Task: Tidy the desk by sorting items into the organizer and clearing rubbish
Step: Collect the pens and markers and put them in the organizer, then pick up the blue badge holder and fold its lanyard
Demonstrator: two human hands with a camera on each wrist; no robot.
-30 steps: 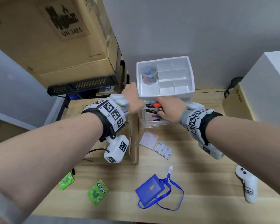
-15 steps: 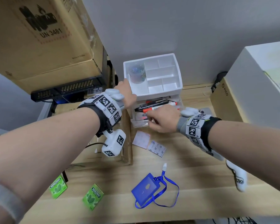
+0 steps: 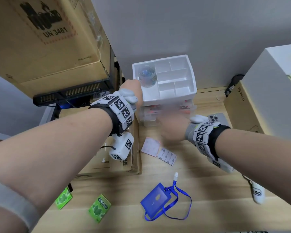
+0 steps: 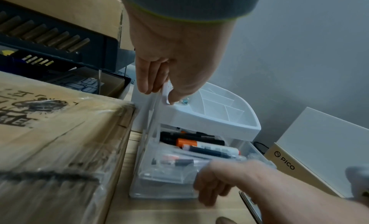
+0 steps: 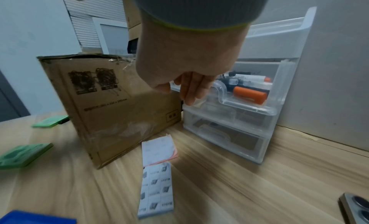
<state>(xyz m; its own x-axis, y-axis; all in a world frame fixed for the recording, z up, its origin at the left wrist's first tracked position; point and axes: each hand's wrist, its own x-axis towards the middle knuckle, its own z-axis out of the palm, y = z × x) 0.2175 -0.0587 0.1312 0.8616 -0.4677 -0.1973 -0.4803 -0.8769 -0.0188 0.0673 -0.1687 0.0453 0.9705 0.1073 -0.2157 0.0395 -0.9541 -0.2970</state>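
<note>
The white organizer (image 3: pixel 175 98) stands at the back of the desk against the wall. My left hand (image 3: pixel 134 91) pinches the left rim of its top tray (image 4: pixel 219 124), thumb inside and fingers outside. The clear top drawer (image 5: pixel 249 106) is pulled out, with an orange marker (image 4: pixel 189 143) and black pens lying in it. My right hand (image 3: pixel 171 130) hovers blurred just in front of the drawers, its fingers (image 5: pixel 189 93) loose and holding nothing. On the desk lie a pink note pad (image 3: pixel 149 146), a sticker sheet (image 3: pixel 167 156), a blue card holder (image 3: pixel 155 200) and two green gum packs (image 3: pixel 99 208).
A jar of clips (image 3: pixel 147 78) sits in the tray's left compartment. A cardboard box (image 3: pixel 118 158) stands left of the organizer. A phone (image 3: pixel 217 117), a large white box (image 3: pixel 267 91) and a white controller (image 3: pixel 257 194) are on the right.
The top drawer came out with the markers showing. My right hand left the drawer front and drew back toward me. My left hand stays on the tray rim.
</note>
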